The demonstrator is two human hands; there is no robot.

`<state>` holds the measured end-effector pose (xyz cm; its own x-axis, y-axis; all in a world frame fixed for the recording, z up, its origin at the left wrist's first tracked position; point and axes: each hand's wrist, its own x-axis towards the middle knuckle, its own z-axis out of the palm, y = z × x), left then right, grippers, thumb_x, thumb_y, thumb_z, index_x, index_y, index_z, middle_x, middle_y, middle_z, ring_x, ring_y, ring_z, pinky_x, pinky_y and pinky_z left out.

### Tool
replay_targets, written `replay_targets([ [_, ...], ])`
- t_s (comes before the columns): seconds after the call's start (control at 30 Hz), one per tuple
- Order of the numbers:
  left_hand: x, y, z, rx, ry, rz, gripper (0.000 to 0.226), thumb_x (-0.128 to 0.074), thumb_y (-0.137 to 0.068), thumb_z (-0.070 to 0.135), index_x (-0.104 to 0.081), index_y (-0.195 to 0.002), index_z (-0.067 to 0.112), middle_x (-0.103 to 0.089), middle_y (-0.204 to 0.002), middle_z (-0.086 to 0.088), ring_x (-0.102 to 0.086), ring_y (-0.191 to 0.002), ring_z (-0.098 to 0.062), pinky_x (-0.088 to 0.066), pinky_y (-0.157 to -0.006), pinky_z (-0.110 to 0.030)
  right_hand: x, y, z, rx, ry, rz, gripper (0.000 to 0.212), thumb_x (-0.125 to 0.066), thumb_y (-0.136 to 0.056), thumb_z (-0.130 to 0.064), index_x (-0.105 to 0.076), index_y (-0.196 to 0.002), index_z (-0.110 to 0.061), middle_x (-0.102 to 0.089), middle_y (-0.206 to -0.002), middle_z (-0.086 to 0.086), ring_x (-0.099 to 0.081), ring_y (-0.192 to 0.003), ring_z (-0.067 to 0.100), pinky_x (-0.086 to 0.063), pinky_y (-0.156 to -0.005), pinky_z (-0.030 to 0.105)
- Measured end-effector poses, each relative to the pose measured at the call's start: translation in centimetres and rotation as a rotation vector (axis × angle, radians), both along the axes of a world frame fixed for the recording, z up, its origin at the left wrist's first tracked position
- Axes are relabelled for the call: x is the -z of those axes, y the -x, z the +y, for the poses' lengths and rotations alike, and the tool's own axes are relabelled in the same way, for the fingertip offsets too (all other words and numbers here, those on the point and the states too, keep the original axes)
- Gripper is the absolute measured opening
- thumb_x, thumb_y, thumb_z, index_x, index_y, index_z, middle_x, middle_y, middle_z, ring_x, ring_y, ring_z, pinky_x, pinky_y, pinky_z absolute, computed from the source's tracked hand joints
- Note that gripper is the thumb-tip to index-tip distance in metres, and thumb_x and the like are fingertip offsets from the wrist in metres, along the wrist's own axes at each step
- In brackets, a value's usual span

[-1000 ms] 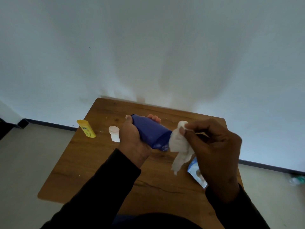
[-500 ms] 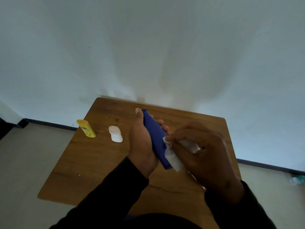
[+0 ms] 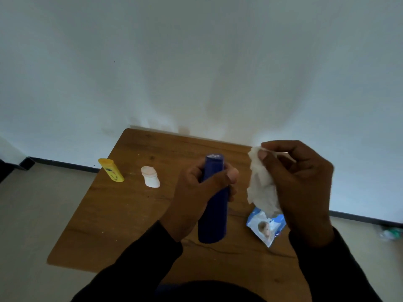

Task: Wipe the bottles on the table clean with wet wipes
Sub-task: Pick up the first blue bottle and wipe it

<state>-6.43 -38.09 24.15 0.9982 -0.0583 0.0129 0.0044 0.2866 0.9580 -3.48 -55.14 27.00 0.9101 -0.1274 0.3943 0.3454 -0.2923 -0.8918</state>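
Observation:
A dark blue bottle (image 3: pixel 213 212) is held nearly upright above the wooden table (image 3: pixel 122 214), with my left hand (image 3: pixel 196 192) gripping its upper part, thumb across the front. To its right my right hand (image 3: pixel 303 184) pinches a crumpled white wet wipe (image 3: pixel 260 184), lifted clear of the bottle. A yellow bottle (image 3: pixel 111 170) and a small white bottle (image 3: pixel 150 177) stand at the table's far left. A blue-and-white wet wipe pack (image 3: pixel 265 226) lies on the table below my right hand.
The table stands against a white wall (image 3: pixel 196 62). Pale floor (image 3: pixel 32 214) lies to the left and right, with a dark skirting strip along the wall. A small greenish object (image 3: pixel 390 233) lies on the floor at the far right.
The wipe was rubbing the blue bottle's side; now my right hand has lifted it away to the right. My left hand has turned the bottle from slanted to nearly upright.

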Motion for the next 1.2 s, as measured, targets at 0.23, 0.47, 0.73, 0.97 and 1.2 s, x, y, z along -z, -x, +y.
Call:
replay_targets([
  [0.23, 0.9, 0.5, 0.4, 0.004, -0.249, -0.16, 0.025, -0.07, -0.078, 0.034, -0.065, -0.088, 0.011, -0.066, -0.08, -0.007, -0.064, -0.075, -0.024, -0.054, -0.072, -0.034, -0.7, 1.8, 0.0, -0.053, -0.032, 0.033, 0.011, -0.075, -0.087, -0.008, -0.077, -0.098, -0.009, -0.077, -0.091, -0.001, -0.074, -0.086, 0.014, -0.06, -0.072, 0.028],
  [0.47, 0.7, 0.7, -0.5, -0.085, -0.407, -0.154, 0.029, -0.065, -0.091, 0.013, -0.062, -0.063, 0.017, -0.067, -0.052, 0.011, -0.053, -0.074, 0.031, -0.037, -0.066, -0.005, -2.4, 3.7, 2.4, -0.405, 0.209, -0.194, 0.023, -0.079, -0.08, -0.004, -0.075, -0.09, -0.024, -0.073, -0.094, -0.018, -0.071, -0.09, 0.0, -0.054, -0.081, 0.015],
  [0.73, 1.1, 1.0, -0.1, -0.059, -0.457, -0.304, 0.019, -0.067, -0.073, 0.057, -0.073, -0.08, 0.041, -0.073, -0.075, 0.012, -0.07, -0.07, -0.009, -0.058, -0.066, -0.031, -2.7, 3.2, 1.0, -0.312, 0.067, -0.121, 0.01, -0.082, -0.078, -0.004, -0.076, -0.083, -0.009, -0.076, -0.084, -0.003, -0.074, -0.082, 0.016, -0.059, -0.073, 0.028],
  [0.97, 1.2, 0.6, 0.0, -0.067, -0.415, -0.343, 0.022, -0.072, -0.078, 0.034, -0.067, -0.079, 0.012, -0.067, -0.071, -0.008, -0.062, -0.062, -0.03, -0.053, -0.059, -0.049, -0.7, 1.7, 1.7, -0.127, 0.127, -0.049, 0.015, -0.082, -0.079, 0.0, -0.077, -0.081, -0.014, -0.076, -0.082, -0.007, -0.073, -0.081, 0.013, -0.06, -0.072, 0.031],
  [1.2, 1.5, 0.4, 0.0, -0.022, -0.484, -0.368, 0.03, -0.072, -0.077, 0.032, -0.067, -0.087, 0.06, -0.066, -0.078, 0.038, -0.063, -0.076, 0.018, -0.05, -0.068, -0.008, -0.2, 2.6, 3.2, -0.348, 0.011, -0.112, 0.012, -0.075, -0.087, -0.018, -0.076, -0.091, -0.029, -0.076, -0.087, -0.017, -0.073, -0.085, 0.005, -0.057, -0.078, 0.02],
])
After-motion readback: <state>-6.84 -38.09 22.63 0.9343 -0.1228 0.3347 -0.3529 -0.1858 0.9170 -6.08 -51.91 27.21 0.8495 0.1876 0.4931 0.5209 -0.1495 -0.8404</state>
